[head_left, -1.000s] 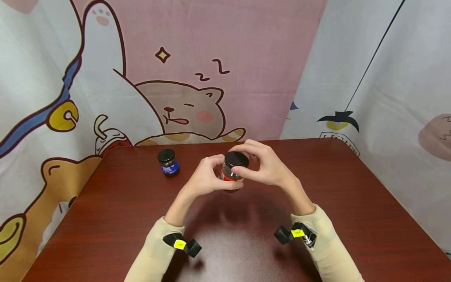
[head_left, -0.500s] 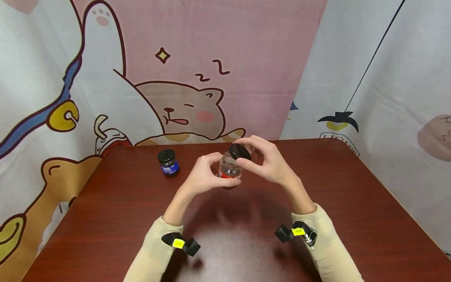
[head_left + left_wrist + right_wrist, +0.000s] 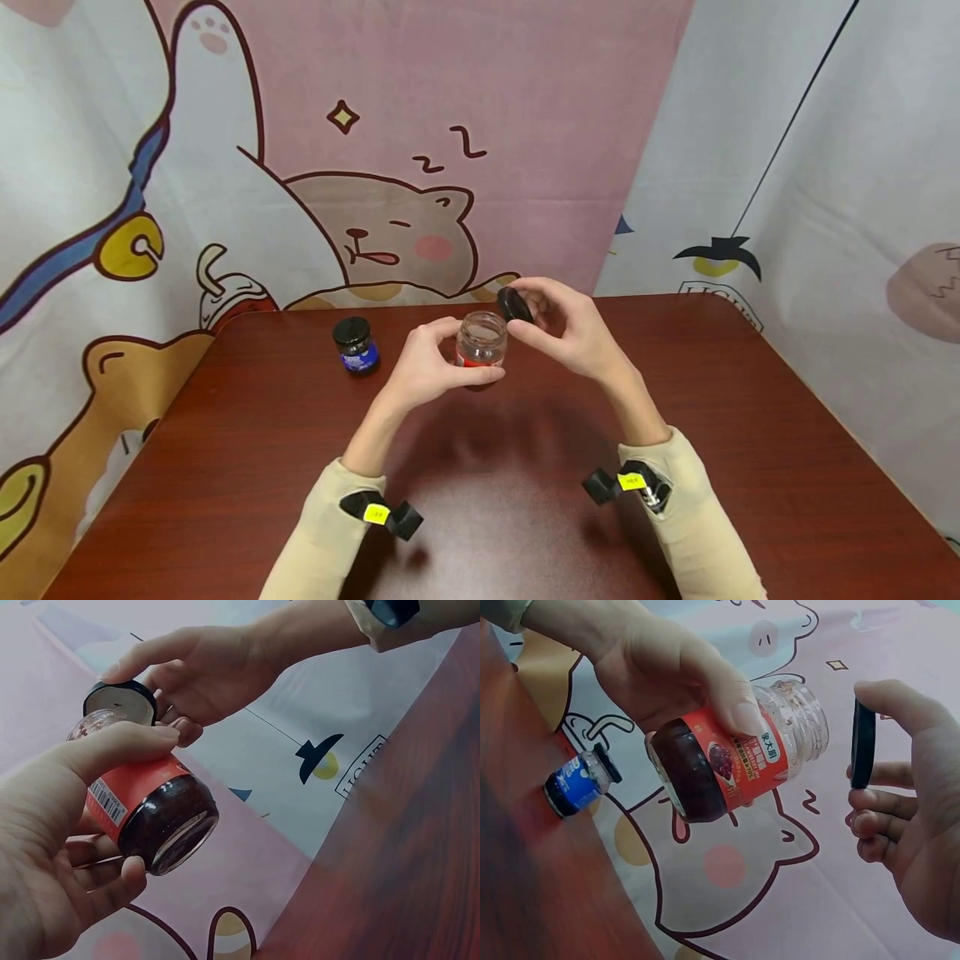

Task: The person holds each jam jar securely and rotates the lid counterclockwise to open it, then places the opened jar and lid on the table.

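My left hand [image 3: 429,371] grips a small glass jar [image 3: 480,346] with a red label and dark contents, held above the table; its mouth is uncovered. In the left wrist view the jar [image 3: 150,806] sits between thumb and fingers. The right wrist view shows the jar [image 3: 739,761] tilted, its open neck toward the lid. My right hand [image 3: 570,333] pinches the black lid [image 3: 514,305] just right of the jar's mouth, tilted on edge. The lid [image 3: 862,746] stands apart from the jar, held by thumb and fingers. The lid [image 3: 120,701] shows its pale inside.
A second small jar [image 3: 355,344] with a black cap and blue label stands on the dark red table [image 3: 750,433] at the back left. Cartoon-printed cloth walls [image 3: 450,125] close in the table's far and side edges.
The right hand has taken the black lid off the jar and moved it up and to the right. The left hand has raised the jar slightly.
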`<act>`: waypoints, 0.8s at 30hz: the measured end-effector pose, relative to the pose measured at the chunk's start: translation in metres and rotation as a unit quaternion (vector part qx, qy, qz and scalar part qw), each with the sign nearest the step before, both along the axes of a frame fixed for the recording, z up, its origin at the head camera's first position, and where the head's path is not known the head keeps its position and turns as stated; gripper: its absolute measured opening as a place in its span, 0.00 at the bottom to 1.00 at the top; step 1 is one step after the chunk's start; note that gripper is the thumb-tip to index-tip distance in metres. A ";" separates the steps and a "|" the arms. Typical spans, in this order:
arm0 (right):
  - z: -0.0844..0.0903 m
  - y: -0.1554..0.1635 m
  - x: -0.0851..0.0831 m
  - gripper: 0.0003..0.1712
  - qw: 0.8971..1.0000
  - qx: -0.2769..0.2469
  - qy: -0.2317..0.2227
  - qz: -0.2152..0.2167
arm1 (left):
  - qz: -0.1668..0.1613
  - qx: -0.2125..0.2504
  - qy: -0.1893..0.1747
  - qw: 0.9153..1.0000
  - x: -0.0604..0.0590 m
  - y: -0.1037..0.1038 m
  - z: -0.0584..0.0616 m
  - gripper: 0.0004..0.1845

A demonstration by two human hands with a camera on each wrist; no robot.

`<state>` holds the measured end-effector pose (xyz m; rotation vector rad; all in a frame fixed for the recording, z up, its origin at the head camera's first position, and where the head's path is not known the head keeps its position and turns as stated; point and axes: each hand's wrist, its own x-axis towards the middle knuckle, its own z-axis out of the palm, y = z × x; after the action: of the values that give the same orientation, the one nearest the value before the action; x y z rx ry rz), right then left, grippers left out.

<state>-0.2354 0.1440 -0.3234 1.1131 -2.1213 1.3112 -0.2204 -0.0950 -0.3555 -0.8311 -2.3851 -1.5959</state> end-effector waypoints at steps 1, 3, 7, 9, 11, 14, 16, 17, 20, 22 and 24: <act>0.000 0.000 -0.001 0.22 1.000 -0.001 -0.001 -0.001 | 0.003 -0.001 0.001 1.000 0.000 0.000 0.000 0.21; 0.001 0.000 -0.003 0.22 1.000 -0.003 -0.005 -0.002 | 0.009 -0.003 0.003 1.000 -0.001 0.000 0.000 0.21; 0.002 0.001 -0.005 0.23 1.000 -0.006 -0.015 -0.008 | 0.028 -0.005 0.008 1.000 -0.003 0.000 0.001 0.22; 0.001 0.001 -0.006 0.23 1.000 -0.006 -0.021 -0.010 | 0.042 -0.006 0.009 0.999 -0.004 0.000 0.001 0.22; 0.001 0.000 -0.006 0.24 1.000 -0.006 -0.028 -0.012 | 0.055 -0.009 0.009 0.998 -0.005 -0.001 0.002 0.23; 0.001 -0.001 -0.007 0.25 0.999 -0.009 -0.039 -0.014 | 0.066 -0.009 0.005 0.998 -0.006 -0.002 0.003 0.23; 0.000 -0.001 -0.008 0.24 0.999 -0.010 -0.045 -0.020 | 0.068 -0.006 0.002 0.998 -0.007 -0.002 0.003 0.23; 0.000 -0.001 -0.008 0.24 0.999 -0.010 -0.048 -0.022 | 0.068 -0.004 0.002 0.998 -0.008 -0.003 0.003 0.23; 0.000 -0.001 -0.009 0.24 0.998 -0.010 -0.054 -0.029 | 0.076 0.000 0.002 0.997 -0.010 -0.003 0.002 0.22; 0.000 -0.002 -0.010 0.24 0.998 -0.012 -0.058 -0.033 | 0.084 -0.001 0.006 0.996 -0.011 -0.004 0.002 0.23; -0.001 -0.002 -0.012 0.24 0.997 -0.016 -0.064 -0.033 | 0.094 -0.003 0.010 0.996 -0.012 -0.004 0.002 0.23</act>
<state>-0.2472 0.1423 -0.3242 0.9616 -2.1991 1.4159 -0.2320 -0.0989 -0.3534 -0.5990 -2.3760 -1.5012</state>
